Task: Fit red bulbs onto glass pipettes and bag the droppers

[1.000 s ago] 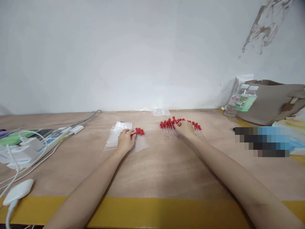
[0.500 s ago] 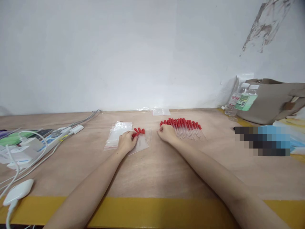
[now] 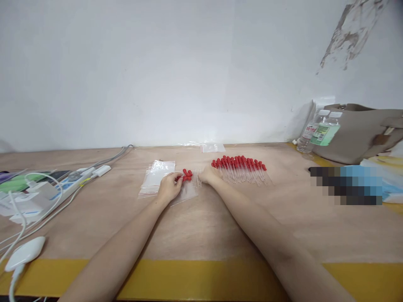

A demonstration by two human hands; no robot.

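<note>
A small bunch of glass droppers with red bulbs [image 3: 188,175] lies on a clear plastic bag [image 3: 185,191] at the middle of the wooden table. My left hand [image 3: 169,187] is closed, its fingertips pinching the red bulbs of that bunch. My right hand [image 3: 208,174] is closed beside the glass tips of the same bunch; what it holds is too small to name. A long row of red-bulb droppers [image 3: 241,167] lies just right of my right hand. A stack of clear zip bags [image 3: 155,178] sits left of my left hand.
A power strip with white cables and chargers [image 3: 59,181] fills the left side. A white device [image 3: 24,253] lies near the front left edge. Two water bottles [image 3: 317,132] and a beige bag [image 3: 362,132] stand at the back right. Another clear bag [image 3: 213,147] lies by the wall.
My right hand has left the long row of droppers and moved left to the small bunch by my left hand. My left hand has stayed on the red bulbs.
</note>
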